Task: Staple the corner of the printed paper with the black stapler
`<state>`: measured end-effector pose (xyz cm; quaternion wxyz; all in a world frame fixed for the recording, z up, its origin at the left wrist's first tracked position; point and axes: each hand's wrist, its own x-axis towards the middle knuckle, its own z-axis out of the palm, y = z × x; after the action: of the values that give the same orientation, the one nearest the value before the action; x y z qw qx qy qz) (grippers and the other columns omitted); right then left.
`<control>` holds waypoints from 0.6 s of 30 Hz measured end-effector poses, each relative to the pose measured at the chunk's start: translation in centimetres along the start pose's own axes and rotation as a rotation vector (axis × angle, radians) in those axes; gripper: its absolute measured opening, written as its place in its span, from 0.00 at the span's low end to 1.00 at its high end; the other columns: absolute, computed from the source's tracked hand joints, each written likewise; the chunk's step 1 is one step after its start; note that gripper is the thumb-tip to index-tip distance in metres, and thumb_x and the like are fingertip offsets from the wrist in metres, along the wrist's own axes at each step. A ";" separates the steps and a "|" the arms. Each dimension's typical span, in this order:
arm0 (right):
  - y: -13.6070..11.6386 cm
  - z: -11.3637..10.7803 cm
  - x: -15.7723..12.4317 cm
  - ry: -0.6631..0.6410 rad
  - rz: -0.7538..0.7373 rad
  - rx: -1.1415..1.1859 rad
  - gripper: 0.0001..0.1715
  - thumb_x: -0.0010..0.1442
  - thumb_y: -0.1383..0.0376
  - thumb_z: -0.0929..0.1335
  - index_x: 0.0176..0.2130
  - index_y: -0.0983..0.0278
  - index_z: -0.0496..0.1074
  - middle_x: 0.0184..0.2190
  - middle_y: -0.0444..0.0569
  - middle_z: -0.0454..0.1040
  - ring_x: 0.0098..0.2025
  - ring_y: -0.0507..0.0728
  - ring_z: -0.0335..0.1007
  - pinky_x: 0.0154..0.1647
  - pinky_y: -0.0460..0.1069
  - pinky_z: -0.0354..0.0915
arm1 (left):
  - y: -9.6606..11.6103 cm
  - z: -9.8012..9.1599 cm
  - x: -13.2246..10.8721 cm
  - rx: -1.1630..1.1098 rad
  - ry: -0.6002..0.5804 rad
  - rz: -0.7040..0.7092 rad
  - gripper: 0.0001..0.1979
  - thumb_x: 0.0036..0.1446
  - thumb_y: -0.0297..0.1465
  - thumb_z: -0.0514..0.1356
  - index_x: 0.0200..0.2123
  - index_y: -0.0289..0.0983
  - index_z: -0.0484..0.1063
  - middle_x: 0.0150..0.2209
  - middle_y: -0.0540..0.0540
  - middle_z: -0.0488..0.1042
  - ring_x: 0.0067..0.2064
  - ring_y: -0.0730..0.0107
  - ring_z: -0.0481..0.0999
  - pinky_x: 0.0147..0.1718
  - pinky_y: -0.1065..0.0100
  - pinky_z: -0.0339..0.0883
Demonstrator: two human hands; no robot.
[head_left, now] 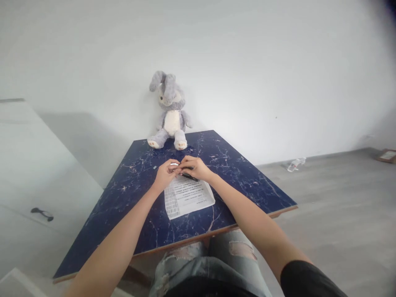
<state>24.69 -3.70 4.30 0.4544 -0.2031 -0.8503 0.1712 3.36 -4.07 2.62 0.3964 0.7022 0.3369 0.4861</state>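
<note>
My left hand (165,174) and my right hand (197,168) meet above the top of a printed sheet of paper (192,196). Both are closed, their fingertips pinched together at one spot. A slim dark stick-like thing (187,168) shows between the fingers of my right hand and runs toward my left fingertips; its kind is hard to make out. Just below the fingers, a black pen (189,177) lies slantwise on the paper. My hands cover the upper part of the sheet.
A grey plush rabbit (171,121) sits at the far edge of the blue marbled table (123,198), against the wall. On the left stands a white cabinet with a dark handle (42,213). A clear plastic object (296,164) lies on the floor at right.
</note>
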 end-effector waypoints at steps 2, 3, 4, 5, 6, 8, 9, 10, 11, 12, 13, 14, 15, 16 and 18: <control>0.3 0.1 0.1 0.060 -0.056 0.030 0.11 0.68 0.61 0.71 0.39 0.61 0.85 0.38 0.51 0.79 0.42 0.58 0.76 0.49 0.52 0.73 | -0.1 -0.1 0.1 0.023 -0.033 0.008 0.22 0.54 0.44 0.73 0.45 0.39 0.74 0.35 0.44 0.84 0.33 0.59 0.84 0.33 0.64 0.76; 0.6 0.0 0.1 0.107 -0.057 0.034 0.10 0.67 0.61 0.72 0.38 0.61 0.85 0.37 0.51 0.79 0.41 0.58 0.76 0.47 0.52 0.73 | -0.2 -0.3 0.2 0.045 -0.009 0.016 0.20 0.56 0.45 0.71 0.44 0.38 0.74 0.35 0.44 0.84 0.33 0.59 0.84 0.34 0.63 0.77; 1.0 -0.3 0.1 0.157 -0.034 0.028 0.08 0.66 0.62 0.73 0.38 0.61 0.85 0.37 0.51 0.80 0.40 0.57 0.76 0.46 0.51 0.73 | -0.4 -0.8 0.3 0.087 0.063 0.026 0.18 0.59 0.46 0.68 0.43 0.38 0.74 0.34 0.44 0.84 0.33 0.59 0.84 0.35 0.63 0.77; 1.6 -0.7 0.0 0.215 0.012 0.006 0.07 0.65 0.62 0.74 0.38 0.62 0.85 0.38 0.51 0.80 0.39 0.57 0.76 0.44 0.50 0.73 | -0.7 -1.4 0.5 0.158 0.177 0.032 0.16 0.63 0.46 0.64 0.42 0.38 0.75 0.33 0.44 0.83 0.33 0.60 0.84 0.36 0.62 0.77; 2.3 -1.2 -0.2 0.274 0.080 -0.036 0.06 0.63 0.64 0.75 0.38 0.62 0.85 0.38 0.51 0.81 0.38 0.56 0.76 0.43 0.50 0.73 | -1.1 -2.3 0.7 0.256 0.320 0.032 0.15 0.66 0.45 0.60 0.42 0.38 0.75 0.32 0.44 0.82 0.33 0.60 0.83 0.38 0.61 0.77; 4.0 -2.5 -0.9 0.346 0.289 -0.188 0.05 0.58 0.67 0.76 0.37 0.62 0.85 0.39 0.50 0.81 0.36 0.55 0.77 0.41 0.49 0.73 | -2.3 -4.2 1.0 0.536 0.559 -0.015 0.13 0.69 0.39 0.56 0.44 0.38 0.77 0.36 0.42 0.83 0.39 0.58 0.84 0.48 0.58 0.76; 4.9 -3.3 -1.4 0.358 0.403 -0.274 0.05 0.56 0.70 0.76 0.35 0.62 0.85 0.38 0.50 0.82 0.35 0.55 0.77 0.42 0.48 0.73 | -2.9 -5.2 1.1 0.692 0.585 -0.060 0.12 0.67 0.35 0.57 0.47 0.37 0.78 0.41 0.39 0.83 0.46 0.55 0.83 0.54 0.55 0.73; 5.8 -4.0 -2.0 0.361 0.507 -0.350 0.06 0.54 0.71 0.75 0.34 0.63 0.84 0.37 0.50 0.82 0.34 0.55 0.77 0.42 0.48 0.72 | -3.5 -6.1 1.2 0.828 0.567 -0.123 0.14 0.66 0.32 0.58 0.50 0.36 0.78 0.48 0.36 0.82 0.52 0.51 0.81 0.58 0.52 0.70; 6.6 -4.6 -2.6 0.363 0.591 -0.407 0.07 0.52 0.73 0.75 0.32 0.63 0.84 0.35 0.49 0.82 0.33 0.55 0.76 0.43 0.48 0.72 | -4.1 -6.8 1.1 0.934 0.523 -0.201 0.16 0.65 0.32 0.60 0.53 0.35 0.79 0.53 0.33 0.80 0.57 0.46 0.78 0.60 0.49 0.68; 7.4 -5.1 -3.3 0.362 0.652 -0.441 0.07 0.51 0.74 0.74 0.30 0.63 0.83 0.33 0.49 0.82 0.32 0.55 0.76 0.43 0.49 0.72 | -4.7 -7.3 1.1 1.011 0.463 -0.274 0.18 0.64 0.32 0.60 0.55 0.35 0.79 0.57 0.31 0.78 0.60 0.42 0.75 0.61 0.45 0.67; 8.1 -5.5 -3.9 0.364 0.689 -0.455 0.07 0.50 0.75 0.74 0.29 0.63 0.82 0.31 0.49 0.82 0.31 0.56 0.76 0.43 0.49 0.72 | -5.1 -7.6 1.1 1.064 0.404 -0.329 0.19 0.64 0.32 0.61 0.56 0.36 0.79 0.59 0.30 0.77 0.61 0.38 0.74 0.60 0.42 0.66; 8.6 -5.8 -4.4 0.369 0.713 -0.459 0.08 0.50 0.75 0.74 0.27 0.63 0.82 0.29 0.49 0.81 0.31 0.56 0.76 0.43 0.49 0.72 | -5.3 -7.7 1.0 1.098 0.358 -0.363 0.18 0.65 0.33 0.61 0.56 0.37 0.80 0.59 0.30 0.77 0.61 0.36 0.73 0.59 0.41 0.67; 9.0 -6.0 -4.9 0.369 0.735 -0.463 0.07 0.49 0.75 0.74 0.27 0.63 0.81 0.28 0.48 0.81 0.30 0.57 0.75 0.43 0.49 0.71 | -5.5 -7.7 1.0 1.121 0.327 -0.376 0.17 0.65 0.33 0.61 0.54 0.38 0.81 0.58 0.31 0.77 0.60 0.35 0.73 0.57 0.40 0.67; 9.2 -6.1 -5.2 0.366 0.750 -0.467 0.08 0.49 0.75 0.74 0.26 0.63 0.81 0.26 0.48 0.80 0.30 0.57 0.75 0.42 0.50 0.71 | -5.6 -7.6 1.0 1.137 0.311 -0.372 0.16 0.65 0.32 0.60 0.52 0.39 0.83 0.57 0.32 0.78 0.59 0.36 0.74 0.56 0.41 0.68; 9.3 -6.3 -5.4 0.364 0.758 -0.477 0.08 0.48 0.76 0.74 0.25 0.64 0.80 0.27 0.49 0.80 0.31 0.58 0.75 0.43 0.51 0.71 | -5.8 -7.4 1.0 1.156 0.301 -0.343 0.13 0.64 0.30 0.61 0.48 0.39 0.84 0.52 0.32 0.81 0.55 0.39 0.77 0.54 0.45 0.70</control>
<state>34.46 2.23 -0.60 0.4421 -0.6238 -0.6387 0.0867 -3.84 1.15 -0.48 -0.0273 0.6630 0.7059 0.2479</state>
